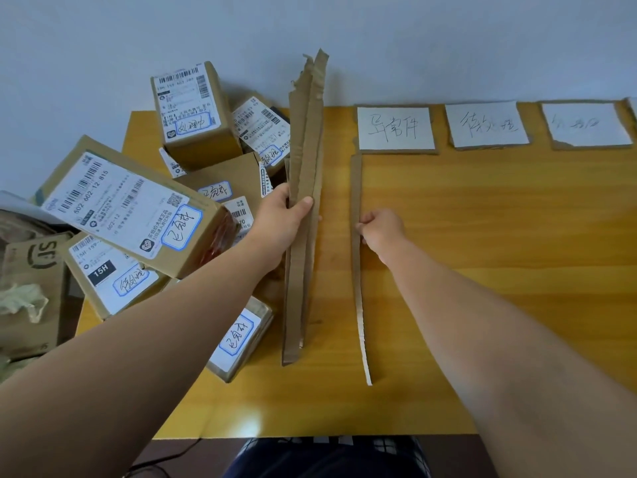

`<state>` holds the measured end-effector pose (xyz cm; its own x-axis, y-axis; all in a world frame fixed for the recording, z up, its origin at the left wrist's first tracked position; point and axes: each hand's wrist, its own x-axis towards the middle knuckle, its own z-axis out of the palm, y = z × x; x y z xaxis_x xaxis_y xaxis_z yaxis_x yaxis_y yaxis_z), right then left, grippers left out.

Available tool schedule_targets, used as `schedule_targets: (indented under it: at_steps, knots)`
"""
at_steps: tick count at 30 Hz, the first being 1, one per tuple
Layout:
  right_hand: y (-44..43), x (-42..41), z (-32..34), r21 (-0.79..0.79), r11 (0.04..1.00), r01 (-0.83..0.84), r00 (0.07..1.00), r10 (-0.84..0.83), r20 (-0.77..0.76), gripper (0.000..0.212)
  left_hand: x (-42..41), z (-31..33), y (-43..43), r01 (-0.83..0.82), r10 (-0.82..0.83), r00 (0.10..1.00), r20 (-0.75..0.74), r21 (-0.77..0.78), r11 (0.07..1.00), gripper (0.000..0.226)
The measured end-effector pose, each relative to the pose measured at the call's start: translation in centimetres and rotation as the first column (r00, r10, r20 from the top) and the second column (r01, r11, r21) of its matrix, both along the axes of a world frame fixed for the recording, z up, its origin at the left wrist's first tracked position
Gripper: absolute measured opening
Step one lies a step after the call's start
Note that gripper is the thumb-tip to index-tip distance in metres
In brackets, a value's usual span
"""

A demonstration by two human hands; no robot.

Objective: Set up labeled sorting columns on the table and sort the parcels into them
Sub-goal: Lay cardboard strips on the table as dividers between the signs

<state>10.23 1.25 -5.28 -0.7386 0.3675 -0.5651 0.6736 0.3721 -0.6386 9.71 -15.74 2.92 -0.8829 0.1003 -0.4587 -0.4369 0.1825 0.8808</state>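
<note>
Barely legible, the handwriting on three white paper label cards [395, 128] backed with brown cardboard ran along the far edge of a yellow wooden table [499, 253]. The rightmost card's characters were the faintest, and a fourth card [633, 108] was cut off by the frame's right edge. A heap of brown cardboard parcels [131, 208] with white shipping labels crowded the table's left end, several half buried under others, the left forearm crossing the nearest ones. The person's left hand [281, 219] was clamped round a bundle of long brown cardboard strips [305, 143], gripped about midway, its torn top leaning toward the wall and its foot on the tabletop just beside the parcels. To its right a single long brown cardboard strip [356, 181] lay flat, running from below the leftmost card toward the near edge. The right hand [381, 229] met that strip's right edge near its middle with curled fingers; whether they pinched it or merely pressed it could not be told.
</note>
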Motion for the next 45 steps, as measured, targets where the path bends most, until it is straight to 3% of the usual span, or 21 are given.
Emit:
schedule_targets:
  at_steps: [7, 12, 15, 18, 21, 25, 34, 38, 45]
  knots:
    - [-0.6, -0.5, 1.7, 0.136, 0.990, -0.041, 0.999, 0.038, 0.022, 0.015, -0.1, 0.2, -0.1, 0.025, -0.025, 1.000, 0.017, -0.012, 1.000, 0.014]
    - [0.1, -0.2, 3.9, 0.236, 0.969, -0.073, 0.997, 0.076, -0.003, 0.025, -0.2, 0.4, -0.1, 0.017, -0.016, 0.999, 0.035, -0.015, 1.000, 0.011]
    - [0.3, 0.4, 5.9, 0.144, 0.987, -0.068, 0.992, 0.082, -0.094, 0.014, -0.3, 1.3, -0.1, 0.011, -0.010, 0.999, 0.030, -0.004, 1.000, 0.010]
    - [-0.2, 1.9, 8.0, -0.092, 0.995, -0.036, 0.963, 0.010, -0.268, 0.014, 0.1, 2.3, 0.0, 0.033, -0.033, 0.999, -0.006, 0.032, 0.999, 0.010]
    - [-1.4, 3.4, 11.1, -0.256, 0.961, -0.105, 0.909, -0.012, -0.416, 0.016, 0.8, 3.5, 0.5, 0.047, -0.043, 0.997, -0.064, 0.070, 0.996, 0.009]
    - [-1.6, 3.6, 14.7, -0.412, 0.903, -0.119, 0.891, -0.086, -0.446, 0.024, 1.4, 5.6, 1.6, 0.049, -0.034, 0.991, -0.126, 0.114, 0.992, 0.013]
    - [3.7, 5.2, 17.0, -0.394, 0.912, -0.119, 0.892, -0.076, -0.446, 0.015, 4.0, 8.3, 7.1, 0.084, -0.060, 0.983, -0.172, 0.140, 0.987, 0.011]
    - [7.9, 7.0, 16.6, -0.333, 0.940, -0.077, 0.910, -0.070, -0.410, 0.013, 5.6, 8.0, 10.3, 0.018, 0.005, 0.990, -0.140, 0.163, 0.987, 0.010]
    - [16.0, 9.6, 14.6, -0.273, 0.962, -0.025, 0.945, -0.066, -0.321, 0.018, 7.5, 6.4, 14.9, -0.091, 0.096, 0.992, -0.080, 0.063, 0.994, 0.015]
